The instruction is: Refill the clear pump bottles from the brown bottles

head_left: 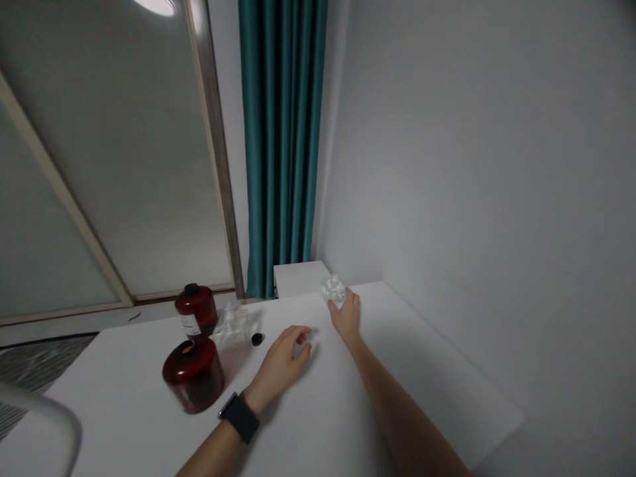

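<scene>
My right hand [348, 313] is closed around a small clear plastic item [333, 289], perhaps a crumpled bag or small bottle, near the table's far edge. Over the middle of the table my left hand [287, 358] has its fingers curved and apart, holding nothing. To its left stands a dark red bottle [195, 376] with its mouth uncovered. Behind that is a second dark red bottle [197, 310] with a black cap and a white label. A small black cap [257, 339] lies on the table beside a crumpled clear plastic bag [232, 324].
The white table [318, 424] runs along a pale wall [472, 199] on the right. Past its far edge stand a white cabinet [301, 278] and a teal curtain [283, 146]. A white curved bar [50, 411] crosses the lower left.
</scene>
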A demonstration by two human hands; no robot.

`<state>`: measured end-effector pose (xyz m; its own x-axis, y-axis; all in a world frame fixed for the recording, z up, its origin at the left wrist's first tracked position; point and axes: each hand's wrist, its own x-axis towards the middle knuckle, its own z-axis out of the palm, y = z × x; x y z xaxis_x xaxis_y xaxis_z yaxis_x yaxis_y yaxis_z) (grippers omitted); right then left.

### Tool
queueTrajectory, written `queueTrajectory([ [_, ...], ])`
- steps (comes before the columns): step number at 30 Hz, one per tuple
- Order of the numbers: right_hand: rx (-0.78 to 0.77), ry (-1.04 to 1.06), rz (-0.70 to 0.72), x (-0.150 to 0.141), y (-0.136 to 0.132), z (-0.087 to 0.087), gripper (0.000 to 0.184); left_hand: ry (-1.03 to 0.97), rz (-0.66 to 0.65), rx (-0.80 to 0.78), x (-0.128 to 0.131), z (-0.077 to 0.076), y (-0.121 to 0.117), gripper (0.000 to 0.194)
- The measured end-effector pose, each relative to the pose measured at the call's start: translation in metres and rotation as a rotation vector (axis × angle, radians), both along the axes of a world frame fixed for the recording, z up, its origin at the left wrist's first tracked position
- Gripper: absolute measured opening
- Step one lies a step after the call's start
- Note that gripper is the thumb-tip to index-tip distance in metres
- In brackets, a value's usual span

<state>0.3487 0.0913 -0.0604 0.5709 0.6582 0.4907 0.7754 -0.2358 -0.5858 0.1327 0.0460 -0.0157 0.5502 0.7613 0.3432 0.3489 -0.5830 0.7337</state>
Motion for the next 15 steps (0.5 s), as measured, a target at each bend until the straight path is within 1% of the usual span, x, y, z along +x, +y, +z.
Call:
queueTrajectory([
  [4, -0.033, -0.01, -0.075, 0.001, 0.019, 0.004, 0.07, 0.008, 0.014, 0.007, -0.008, 0.003, 0.001, 0.023],
  [6, -0.055, -0.015, -0.097, -0.001, 0.026, 0.005, 0.072, 0.01, 0.026, 0.004, -0.01, 0.005, 0.001, 0.022],
  [10, -0.107, -0.027, -0.098, -0.002, 0.029, 0.01, 0.063, 0.006, 0.034, 0.009, -0.011, 0.008, 0.0, 0.021],
  [15, -0.183, -0.067, -0.05, 0.0, 0.019, 0.018, 0.055, 0.039, 0.028, 0.073, -0.011, 0.012, 0.0, 0.019],
])
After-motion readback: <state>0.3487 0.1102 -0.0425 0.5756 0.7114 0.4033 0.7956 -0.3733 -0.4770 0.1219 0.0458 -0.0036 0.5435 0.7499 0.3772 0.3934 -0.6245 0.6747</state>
